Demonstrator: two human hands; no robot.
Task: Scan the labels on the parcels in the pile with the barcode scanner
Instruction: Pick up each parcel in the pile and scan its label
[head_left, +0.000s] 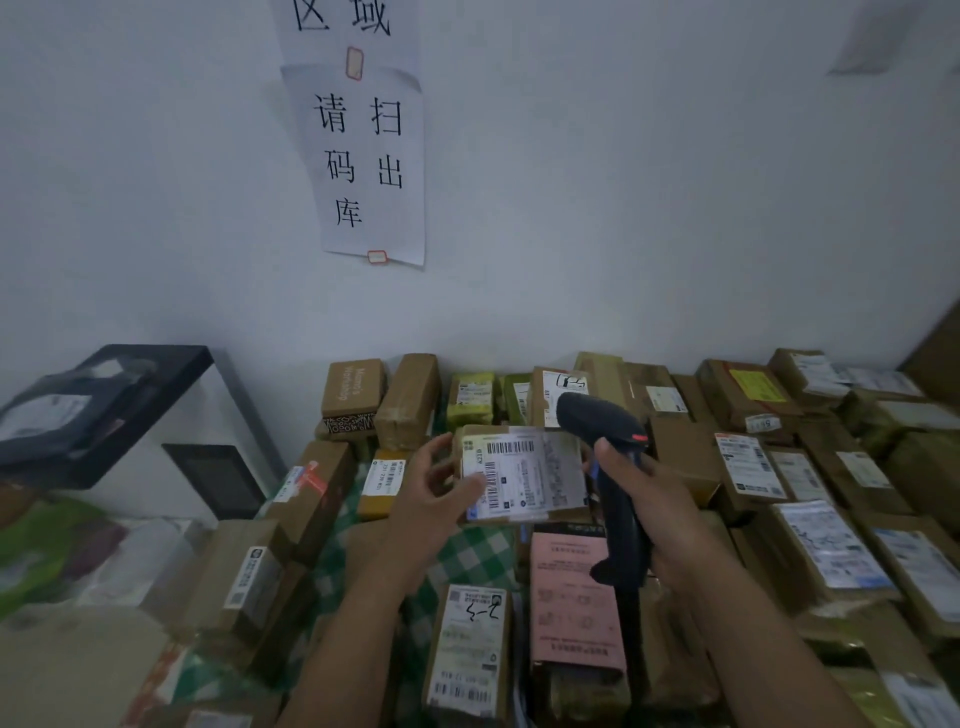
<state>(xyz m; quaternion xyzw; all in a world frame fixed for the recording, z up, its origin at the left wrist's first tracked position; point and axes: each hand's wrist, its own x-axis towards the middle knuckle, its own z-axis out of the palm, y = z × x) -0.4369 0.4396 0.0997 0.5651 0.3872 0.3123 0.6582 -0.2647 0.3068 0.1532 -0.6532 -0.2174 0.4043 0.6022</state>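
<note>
Filling the upper half of the view, a pale wall (623, 208) rises behind a surface crowded with the pile of parcels (748, 400), mostly brown cardboard boxes with white labels, packed close together from the wall to the near edge. A green checked cloth (467, 561) shows between the boxes in the middle. On the wall hangs a paper notice (363, 166) with large black characters, and to the left stands a black stand (156, 374) with blurred dark items on top. Near the middle, raised above the pile, a small brown parcel (524, 475) is tilted with its labelled face toward the camera, its barcode (511, 448) along the upper edge. The dark barcode scanner (621, 514) stands just beside the parcel's right edge, its head above the top right corner. The right hand (660, 509) grips the scanner's handle with the fingers curled round it. The left hand (436, 493) pinches the parcel's left edge, thumb (467, 486) on the label, its fingers (441, 447) behind.
</note>
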